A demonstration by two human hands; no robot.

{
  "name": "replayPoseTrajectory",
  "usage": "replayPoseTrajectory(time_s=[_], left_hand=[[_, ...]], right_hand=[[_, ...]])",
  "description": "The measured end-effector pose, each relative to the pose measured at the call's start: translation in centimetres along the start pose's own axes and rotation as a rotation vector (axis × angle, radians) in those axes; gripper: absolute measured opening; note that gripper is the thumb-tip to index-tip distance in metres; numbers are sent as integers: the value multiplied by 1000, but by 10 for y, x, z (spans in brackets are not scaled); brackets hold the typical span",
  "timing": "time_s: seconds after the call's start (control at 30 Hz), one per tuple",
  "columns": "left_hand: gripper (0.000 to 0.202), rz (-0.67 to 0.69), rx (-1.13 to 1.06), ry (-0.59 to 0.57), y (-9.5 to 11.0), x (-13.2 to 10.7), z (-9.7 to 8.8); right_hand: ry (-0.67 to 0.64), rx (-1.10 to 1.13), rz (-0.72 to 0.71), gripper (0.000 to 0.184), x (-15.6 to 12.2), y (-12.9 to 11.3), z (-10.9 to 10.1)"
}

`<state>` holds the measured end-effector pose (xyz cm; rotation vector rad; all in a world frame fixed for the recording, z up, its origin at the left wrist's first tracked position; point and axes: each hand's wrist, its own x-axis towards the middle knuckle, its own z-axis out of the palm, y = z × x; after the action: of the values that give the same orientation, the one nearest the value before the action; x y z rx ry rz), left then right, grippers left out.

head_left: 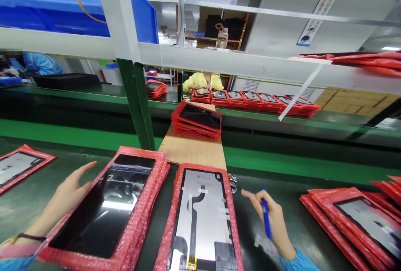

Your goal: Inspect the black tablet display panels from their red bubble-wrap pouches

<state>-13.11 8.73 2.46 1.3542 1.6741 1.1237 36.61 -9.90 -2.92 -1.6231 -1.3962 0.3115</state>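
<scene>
My left hand (67,195) is at the left edge of a stack of red bubble-wrap sleeves, thumb and fingers apart, nothing in it. On top of that stack lies a tablet screen (103,204), black glossy side up. Beside it, a second screen panel (205,212) lies with its silver back up, showing a dark ribbon cable and pieces of tape, on another red bubble-wrap pile. To the right of this panel, my right hand (275,218) holds a blue pen (266,214), index finger pointing forward. A small shiny metal object (232,183) sits by the panel's upper right corner.
More wrapped panels lie at the far left (23,164) and in a pile (360,221) at right. A wooden board (194,149) bears another stack (197,120). Across the line, a person in yellow (203,80) works behind several red stacks. Shelf beams and a green post (138,108) stand ahead.
</scene>
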Motion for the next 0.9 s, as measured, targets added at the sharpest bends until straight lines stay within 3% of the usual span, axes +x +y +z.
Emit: replayPoseTrajectory(time_s=[0.1, 0.27, 0.37, 0.5, 0.63, 0.9], left_hand=[[37, 127, 114, 37, 10, -9, 14], [46, 176, -60, -211, 19, -44, 65], [39, -4, -278, -504, 28, -68, 98], [34, -188, -335, -724, 35, -91, 130], [32, -333, -370, -806, 38, -100, 143], [33, -479, -441, -857, 47, -101, 141]], right_hand=[[-85, 136, 86, 39, -19, -29, 5], [-276, 668, 324, 53, -41, -55, 29], [-224, 527, 325, 43, -52, -57, 48], [-100, 192, 282, 38, -62, -59, 63], [-96, 128, 256, 40, -62, -66, 64], [-107, 140, 255, 40, -59, -66, 66]])
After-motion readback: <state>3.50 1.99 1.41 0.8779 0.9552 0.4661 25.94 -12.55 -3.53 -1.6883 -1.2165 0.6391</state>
